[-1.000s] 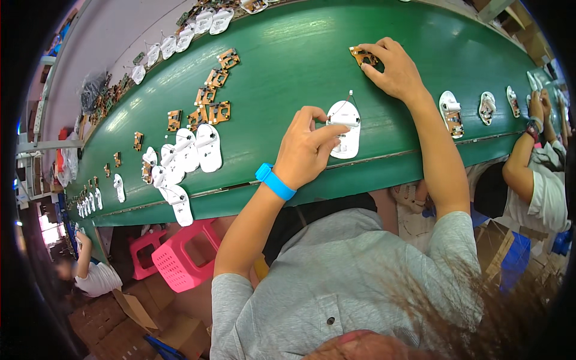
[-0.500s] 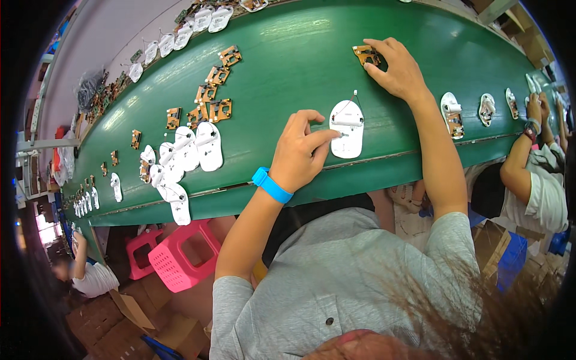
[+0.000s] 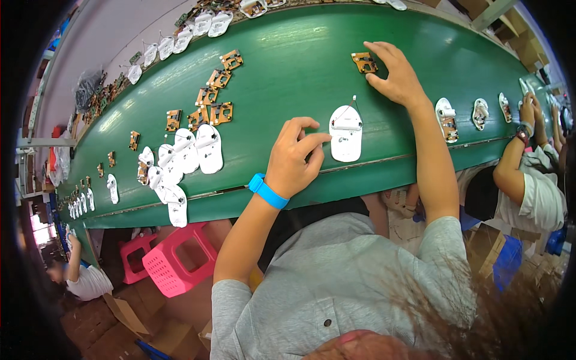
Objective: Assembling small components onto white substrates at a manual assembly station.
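Note:
My right hand (image 3: 396, 75) is open over the belt, thumb and fingers spread around the right side of a brown circuit board (image 3: 364, 62). That board lies flat and looks ungripped. Nearer to me is an oval white plastic housing (image 3: 347, 146), with a raised crosspiece and thin wires ending in a small white connector (image 3: 354, 98) at its far end. Just left of the housing is my left hand (image 3: 294, 157), its fingers bent but apart, with nothing visible in them. The index fingertip is close to the housing's left edge.
Several white housings (image 3: 209, 157) overlap on the green belt (image 3: 288, 78) at left, with several circuit boards (image 3: 221, 112) beyond them. Housings with boards (image 3: 447, 121) lie to the right, near a co-worker's arm (image 3: 511, 162). A pink stool (image 3: 171, 273) stands below.
My right hand has opened wider and shifted slightly right, uncovering more of the circuit board. My left index finger has drawn back from the white housing.

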The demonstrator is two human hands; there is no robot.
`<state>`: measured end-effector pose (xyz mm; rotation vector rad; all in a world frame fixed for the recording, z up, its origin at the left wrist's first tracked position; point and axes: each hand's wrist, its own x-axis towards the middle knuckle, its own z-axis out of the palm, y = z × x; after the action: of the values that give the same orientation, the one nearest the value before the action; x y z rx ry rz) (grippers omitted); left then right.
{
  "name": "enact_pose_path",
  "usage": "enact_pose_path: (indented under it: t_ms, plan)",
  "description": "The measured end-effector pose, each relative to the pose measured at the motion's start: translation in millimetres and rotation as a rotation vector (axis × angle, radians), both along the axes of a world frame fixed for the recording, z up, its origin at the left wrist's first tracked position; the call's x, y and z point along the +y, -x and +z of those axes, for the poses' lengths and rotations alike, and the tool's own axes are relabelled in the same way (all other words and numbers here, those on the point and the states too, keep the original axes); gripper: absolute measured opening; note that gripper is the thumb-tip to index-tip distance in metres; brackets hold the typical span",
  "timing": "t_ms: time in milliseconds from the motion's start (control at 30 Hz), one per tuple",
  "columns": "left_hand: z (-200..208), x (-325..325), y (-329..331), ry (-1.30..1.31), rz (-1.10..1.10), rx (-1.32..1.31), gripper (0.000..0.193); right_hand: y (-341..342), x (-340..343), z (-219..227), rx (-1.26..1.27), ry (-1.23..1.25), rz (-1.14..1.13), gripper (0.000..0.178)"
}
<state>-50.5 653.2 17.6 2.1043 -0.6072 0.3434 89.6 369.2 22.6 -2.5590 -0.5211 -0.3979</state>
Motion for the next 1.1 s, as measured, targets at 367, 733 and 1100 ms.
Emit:
enact_pose_path:
  t_ms: [367, 733, 1100]
  plan:
    - [1, -3, 15, 0.026, 0.020, -0.010, 0.027, 12, -12, 15, 0.092, -0.051, 0.034, 0.055]
    - [14, -15, 29, -0.035, 0.114, -0.099, 0.014, 140, 11, 37, -0.058, -0.268, 0.029, 0.048]
    - [19, -56, 10, -0.434, 0.194, 0.119, 0.030, 146, 31, 7, -0.147, -0.387, -0.125, 0.045]
